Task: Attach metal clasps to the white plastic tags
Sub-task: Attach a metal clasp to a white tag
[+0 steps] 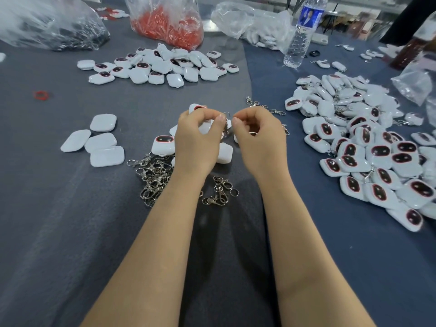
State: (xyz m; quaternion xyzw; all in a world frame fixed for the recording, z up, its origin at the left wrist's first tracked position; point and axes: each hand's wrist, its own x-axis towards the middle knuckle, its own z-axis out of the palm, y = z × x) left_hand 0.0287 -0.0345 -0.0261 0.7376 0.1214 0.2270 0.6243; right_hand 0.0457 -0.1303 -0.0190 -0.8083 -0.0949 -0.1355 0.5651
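A crumpled clear plastic bag [167, 22] at 12 o'clock holds a mass of small red pieces. Another clear bag [54, 27] at 10 o'clock holds dark items, too blurred to identify. A third clear bag [252, 22] at 1 o'clock holds white pieces. Just beside it stands a clear plastic water bottle [302, 34] with a blue label.

The white plastic tag [195, 108] being worked on is a rounded square with a dark, red-rimmed oval on its face. It sits at the centre of the view, above the grey cloth-covered table [59, 208]. The silver metal clasp [226, 123] hangs beside it, between the two thumbs.

The left hand [198, 138] has its fingers curled round the tag, thumb pointing towards 3 o'clock. The right hand [257, 138] faces it, its fingers bent inward and pinching the clasp's ring. Both forearms reach in from 6 o'clock.

Loose silver clasps [153, 178] lie heaped at 7 o'clock. Tags with clasps fitted [368, 149] are piled at 3 o'clock.
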